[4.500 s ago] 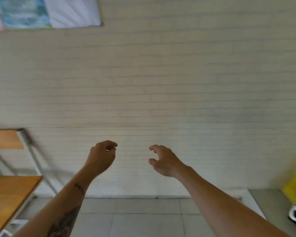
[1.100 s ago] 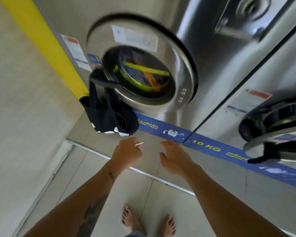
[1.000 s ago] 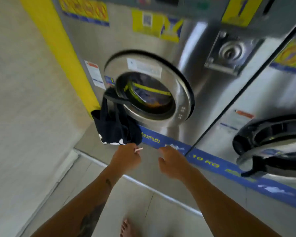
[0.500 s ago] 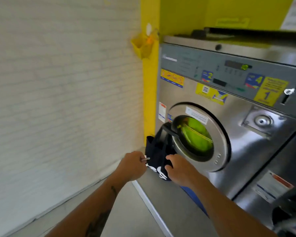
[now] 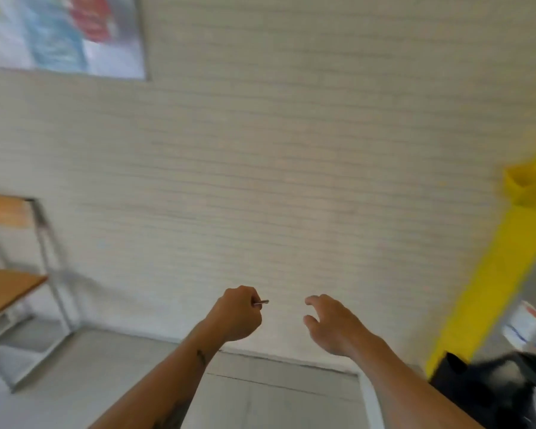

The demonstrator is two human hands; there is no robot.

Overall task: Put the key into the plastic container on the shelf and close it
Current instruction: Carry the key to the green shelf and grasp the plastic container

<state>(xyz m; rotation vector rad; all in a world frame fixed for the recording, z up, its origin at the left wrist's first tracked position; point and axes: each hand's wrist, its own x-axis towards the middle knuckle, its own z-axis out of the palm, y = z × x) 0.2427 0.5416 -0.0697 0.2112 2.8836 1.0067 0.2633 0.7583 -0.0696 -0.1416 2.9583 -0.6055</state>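
Note:
My left hand (image 5: 237,314) is closed in a fist around a small metal key (image 5: 261,302), whose tip sticks out to the right of the fingers. My right hand (image 5: 333,323) hovers beside it, fingers loosely curled and apart, holding nothing. Both hands are held out in front of a pale brick wall (image 5: 291,181). A wooden shelf with a metal frame (image 5: 10,283) stands at the far left. No plastic container is visible on the part of the shelf that shows. The picture is blurred by motion.
A yellow pillar (image 5: 489,280) runs up the right side with a yellow holder (image 5: 526,187) fixed to it. Black cloth (image 5: 483,394) hangs at the bottom right by the washing machine. A colourful poster (image 5: 59,32) is at the top left. Grey tiled floor lies below.
The view has swung left, away from the washing machine to the brick wall and the shelf. My left hand still holds the key; both hands keep their spacing.

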